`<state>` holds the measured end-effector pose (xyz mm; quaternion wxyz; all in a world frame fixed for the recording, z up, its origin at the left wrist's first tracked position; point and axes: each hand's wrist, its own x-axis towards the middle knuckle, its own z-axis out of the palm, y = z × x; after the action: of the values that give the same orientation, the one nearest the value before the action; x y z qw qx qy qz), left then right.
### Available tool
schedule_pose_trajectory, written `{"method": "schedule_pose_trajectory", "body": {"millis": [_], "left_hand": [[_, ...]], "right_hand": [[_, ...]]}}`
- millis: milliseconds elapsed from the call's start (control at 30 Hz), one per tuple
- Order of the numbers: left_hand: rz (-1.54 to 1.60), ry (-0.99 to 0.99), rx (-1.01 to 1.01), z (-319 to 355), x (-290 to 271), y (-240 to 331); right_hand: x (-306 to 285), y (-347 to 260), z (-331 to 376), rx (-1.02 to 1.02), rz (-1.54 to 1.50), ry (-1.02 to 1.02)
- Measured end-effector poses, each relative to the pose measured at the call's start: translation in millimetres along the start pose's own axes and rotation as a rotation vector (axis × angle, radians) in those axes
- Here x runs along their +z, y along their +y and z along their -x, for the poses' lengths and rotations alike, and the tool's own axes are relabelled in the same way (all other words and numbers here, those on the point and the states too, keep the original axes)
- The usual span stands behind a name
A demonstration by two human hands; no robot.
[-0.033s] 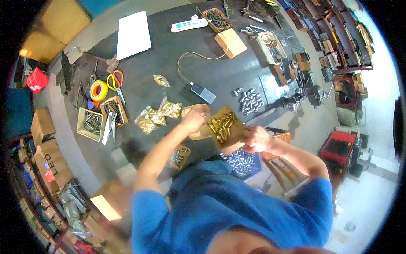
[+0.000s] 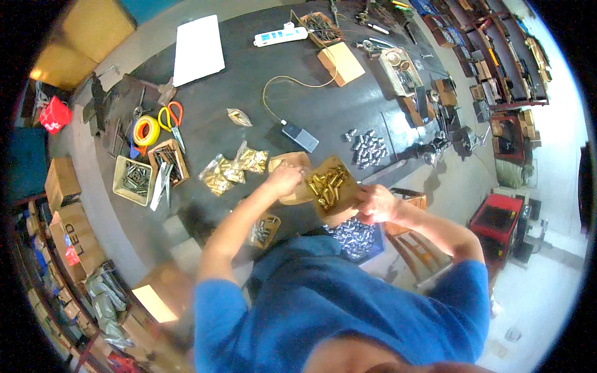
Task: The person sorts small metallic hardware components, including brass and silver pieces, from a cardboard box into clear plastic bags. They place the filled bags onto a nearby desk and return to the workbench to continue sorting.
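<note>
A brown cardboard sheet loaded with several small brass parts is held tilted just above the dark workbench. My left hand grips its left edge, fingers closed beside the brass parts. My right hand grips its lower right corner. A second cardboard piece lies under my left hand. Clear bags of brass parts lie to the left of it.
Loose silver parts and a grey box on a cable lie beyond the sheet. A blue bin of silver parts sits below my hands. Scissors, yellow tape and boxes of hardware are at left.
</note>
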<state>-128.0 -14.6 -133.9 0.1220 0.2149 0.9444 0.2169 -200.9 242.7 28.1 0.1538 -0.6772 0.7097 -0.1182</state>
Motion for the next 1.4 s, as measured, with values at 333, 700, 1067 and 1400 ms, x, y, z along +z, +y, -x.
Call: {"method": "schedule_pose_trajectory", "body": {"millis": [333, 700, 1067, 1400], "left_hand": [[0.146, -0.12, 0.021, 9.2, 14.3, 10.3], [0.144, 0.001, 0.061, 6.8, 59.1, -15.4], [0.211, 0.055, 0.058, 7.1, 82.3, -19.2], [0.257, 0.034, 0.043, 10.5, 61.3, -11.4]], "right_hand": [[7.9, 10.0, -25.5, 0.011, 0.082, -0.237], [12.6, 6.1, -39.1, -0.016, 0.106, -0.363], [14.2, 14.7, -33.9, -0.074, 0.105, -0.393], [20.0, 15.3, -34.3, -0.111, 0.072, -0.355]]}}
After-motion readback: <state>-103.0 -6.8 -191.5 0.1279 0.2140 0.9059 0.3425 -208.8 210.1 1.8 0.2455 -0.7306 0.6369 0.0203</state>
